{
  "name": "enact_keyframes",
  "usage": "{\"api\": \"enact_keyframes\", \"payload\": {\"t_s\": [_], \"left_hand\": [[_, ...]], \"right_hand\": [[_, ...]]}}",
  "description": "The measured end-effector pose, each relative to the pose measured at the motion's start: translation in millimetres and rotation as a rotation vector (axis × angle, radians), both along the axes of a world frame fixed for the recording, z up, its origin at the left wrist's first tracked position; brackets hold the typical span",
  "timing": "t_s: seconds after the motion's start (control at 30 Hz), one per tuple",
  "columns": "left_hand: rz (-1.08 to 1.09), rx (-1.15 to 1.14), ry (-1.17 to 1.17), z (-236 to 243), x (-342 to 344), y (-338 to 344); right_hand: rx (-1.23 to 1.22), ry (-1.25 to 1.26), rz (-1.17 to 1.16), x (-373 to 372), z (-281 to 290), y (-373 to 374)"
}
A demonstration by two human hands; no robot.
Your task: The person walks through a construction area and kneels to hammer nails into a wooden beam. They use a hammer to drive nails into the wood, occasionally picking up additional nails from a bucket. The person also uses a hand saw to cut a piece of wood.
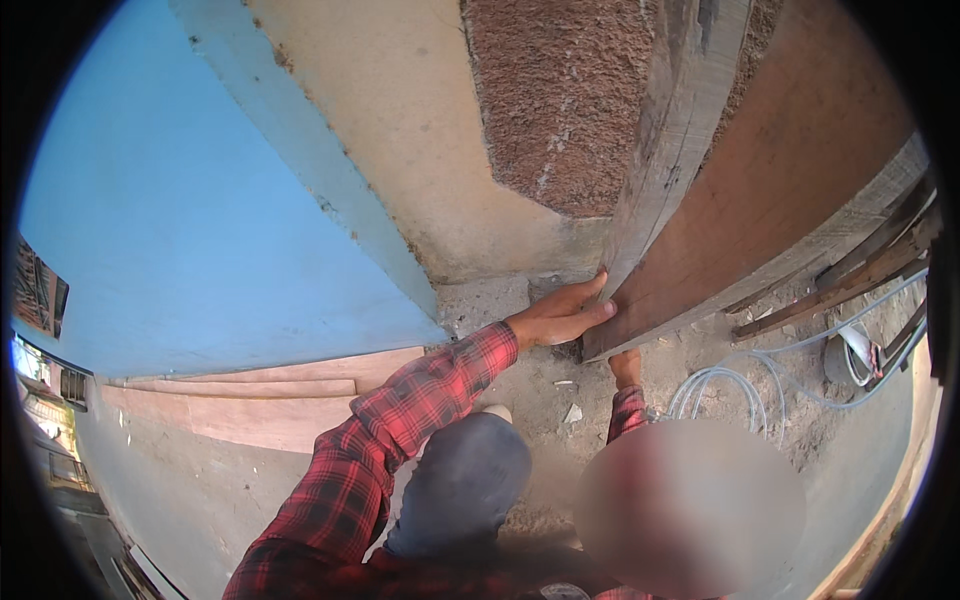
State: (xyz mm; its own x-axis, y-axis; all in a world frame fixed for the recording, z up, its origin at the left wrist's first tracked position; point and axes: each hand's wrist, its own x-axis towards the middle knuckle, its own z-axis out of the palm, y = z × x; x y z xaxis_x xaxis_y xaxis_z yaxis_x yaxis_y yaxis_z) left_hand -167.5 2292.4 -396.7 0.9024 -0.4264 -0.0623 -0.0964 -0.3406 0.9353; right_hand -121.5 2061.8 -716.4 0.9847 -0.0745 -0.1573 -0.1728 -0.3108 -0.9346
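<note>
A large brown wooden panel [760,190] with a pale, thick edge stands tilted beside a weathered grey timber post [675,130]. My left hand [562,315] reaches across to their lower end. Its thumb lies on the panel's corner and its fingers close against the foot of the post. At the panel's bottom edge is my right hand [627,368], touching it from the near side, its fingers mostly hidden behind the wood. Red plaid sleeves cover both arms. A round blurred patch hides much of the right forearm.
A blue panel [220,220] rises at the left beside a cream and rough brown wall [560,100]. Thin pinkish boards [250,400] lie below it. Coiled clear hose [715,390], timber lengths [850,280] and a pale container [850,355] are at right. Rubble dots the floor.
</note>
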Motion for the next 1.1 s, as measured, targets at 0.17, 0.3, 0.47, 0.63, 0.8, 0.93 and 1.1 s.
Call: {"api": "enact_keyframes", "payload": {"t_s": [0.17, 0.3, 0.47, 0.63, 0.8, 0.93, 1.1], "left_hand": [[0.005, 0.185, 0.072, 12.3, 9.4, 11.2], [0.027, 0.184, 0.009, 17.3, 38.5, -4.0], [0.042, -0.31, 0.038, -12.9, 67.1, -4.1], [0.009, -0.565, 0.032, -57.0, 91.3, -36.0], [-0.255, -0.454, 0.305, -53.5, 138.8, -15.6], [-0.261, -0.627, -0.065, -70.1, 148.5, -38.9], [-0.157, -0.785, -0.387, -82.7, 120.6, -31.3]], "right_hand": [[0.086, 0.104, -0.057, -12.0, 33.1, 22.3], [0.245, 0.106, -0.146, -5.1, 8.8, -0.7], [0.383, 0.188, -0.147, -15.5, 42.0, 40.1], [0.438, 0.17, -0.129, -22.0, 27.7, 10.4], [0.449, 0.16, -0.102, -22.1, 24.1, -0.9], [0.554, 0.168, -0.156, -13.3, 14.6, -0.5], [0.533, 0.219, -0.091, -14.8, 19.5, 9.1]]}}
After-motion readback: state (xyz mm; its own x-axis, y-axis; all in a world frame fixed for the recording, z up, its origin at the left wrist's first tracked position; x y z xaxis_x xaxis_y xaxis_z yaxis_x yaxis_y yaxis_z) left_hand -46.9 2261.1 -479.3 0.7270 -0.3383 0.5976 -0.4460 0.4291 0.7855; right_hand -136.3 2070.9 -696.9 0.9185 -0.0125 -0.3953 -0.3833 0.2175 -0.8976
